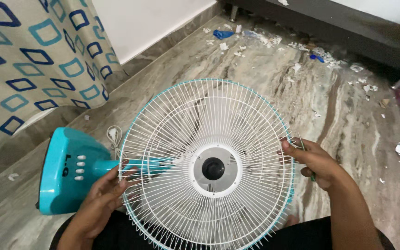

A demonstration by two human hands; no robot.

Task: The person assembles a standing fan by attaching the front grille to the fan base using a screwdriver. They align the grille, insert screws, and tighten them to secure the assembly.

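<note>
Two bare hands brace a round white wire fan guard with a turquoise rim [172, 120], one at each side of its circle. The table fan it belongs to lies tipped over on the grey-brown veined stone floor [348, 120], so the guard faces up toward the camera, and that seems to be why it can be worked from above. The left hand [100, 199] is curled at the lower left edge, fingertips hooked through the wires close to the turquoise neck, which looks like a steadying hold. The right hand [313, 162] pinches the rim on the far right with thumb and fingers closed; a thin green stick-like tool [307, 159] is tucked in the same hand, though what kind of tool it is cannot be told.

Behind the wires sit the white hub ring with its black centre [213, 168] and pale blades, partly hidden by the mesh. The turquoise plastic base with white push buttons [65, 169] lies to the left, and a white cord and plug [113, 136] rests just beside it. A curtain patterned with blue and teal diamonds [28, 60] hangs at upper left, near the base. Scraps of white paper and a few blue bits [274, 39] litter the floor well beyond the fan, along a dark furniture edge [348, 28].
</note>
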